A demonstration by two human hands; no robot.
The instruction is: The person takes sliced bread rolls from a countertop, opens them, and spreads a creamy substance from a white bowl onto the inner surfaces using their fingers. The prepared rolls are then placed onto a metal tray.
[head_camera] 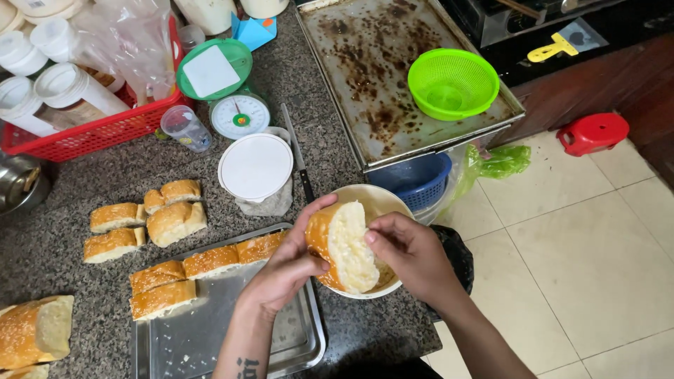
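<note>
1. We see a bread piece (342, 247), golden crusted with a pale crumb, held over a cream bowl (372, 198) that sits on the granite counter's near edge.
2. Its cut white face turns up and to the right; its long axis runs from upper left, away from us, down to lower right, toward the bowl's near rim.
3. Our left hand (291, 265) grasps the crust side from below, thumb laid across the loaf's lower edge.
4. Our right hand (409, 250) pinches the crumb at the open face, fingertips curled into it.
5. In our judgement, the work goes best keeping the loaf above the bowl so crumbs fall inside, with a light left grip that spares the crust.
6. Left of the bowl, a metal tray (210, 337) carries bread slices (203, 267); beyond the bowl, a knife (298, 158) lies beside a white lid (255, 167).
</note>
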